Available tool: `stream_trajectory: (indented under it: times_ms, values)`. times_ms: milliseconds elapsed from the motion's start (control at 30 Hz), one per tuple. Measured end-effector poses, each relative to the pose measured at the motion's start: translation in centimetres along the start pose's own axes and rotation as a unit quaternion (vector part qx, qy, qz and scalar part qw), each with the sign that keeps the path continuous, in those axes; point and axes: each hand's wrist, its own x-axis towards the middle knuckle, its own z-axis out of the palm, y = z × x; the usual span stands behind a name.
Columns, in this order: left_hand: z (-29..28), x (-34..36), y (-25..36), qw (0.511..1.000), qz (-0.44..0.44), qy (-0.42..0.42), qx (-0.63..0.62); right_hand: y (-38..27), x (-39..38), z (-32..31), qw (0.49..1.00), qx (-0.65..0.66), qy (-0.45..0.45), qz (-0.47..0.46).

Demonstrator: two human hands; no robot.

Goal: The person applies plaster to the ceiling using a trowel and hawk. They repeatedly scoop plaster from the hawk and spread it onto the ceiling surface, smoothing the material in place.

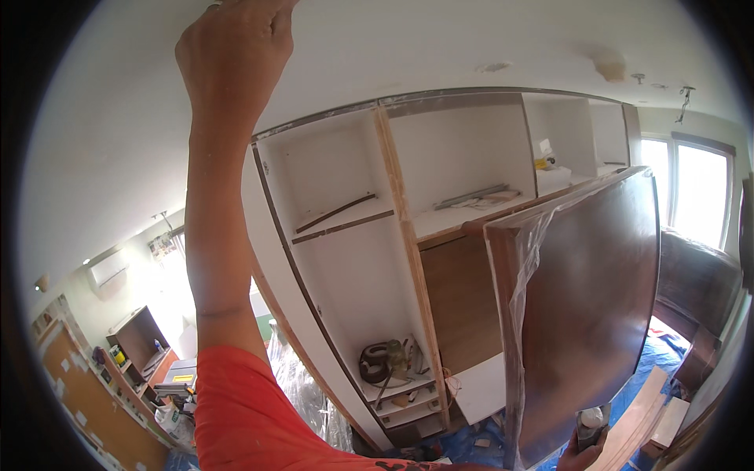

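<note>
My left arm, in a red sleeve, rises up the head view to the ceiling, where my left hand is curled at the top edge; its fingertips and whatever they grip are hidden or cut off. At the lower right my right hand is closed on a small dark grey object with a white round part. Beside it stands a large brown panel wrapped in clear plastic, in front of a tall built-in cabinet with open white compartments.
Tools and long strips lie in compartments. Wood boards lie on blue sheeting at right, near a window. At left are a shelf unit and plastic-covered items. A fixture hangs from the ceiling.
</note>
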Motion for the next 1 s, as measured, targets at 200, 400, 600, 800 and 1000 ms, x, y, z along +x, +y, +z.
stream_trajectory:
  times_ms: [200,400,600,800,1000]
  values:
    - [-0.3,2.0,0.6,0.996,0.039,-0.075,0.025,-0.7,-0.6,1.0,0.998,-0.049,-0.038,-0.032]
    - [0.7,1.5,0.3,0.997,0.064,-0.024,-0.032,-0.5,-0.2,1.4,0.997,-0.057,-0.039,-0.023]
    - [1.6,1.7,1.9,0.978,0.082,-0.194,0.004,-0.3,-0.2,2.3,0.990,0.117,-0.051,0.067]
    - [-0.1,0.2,-2.1,0.995,-0.026,-0.073,-0.066,-3.1,-0.3,3.4,0.921,0.295,0.082,0.240]
    - [3.1,-1.5,-3.1,0.974,0.046,-0.222,0.023,-2.0,-0.6,3.3,0.974,0.168,0.025,0.152]
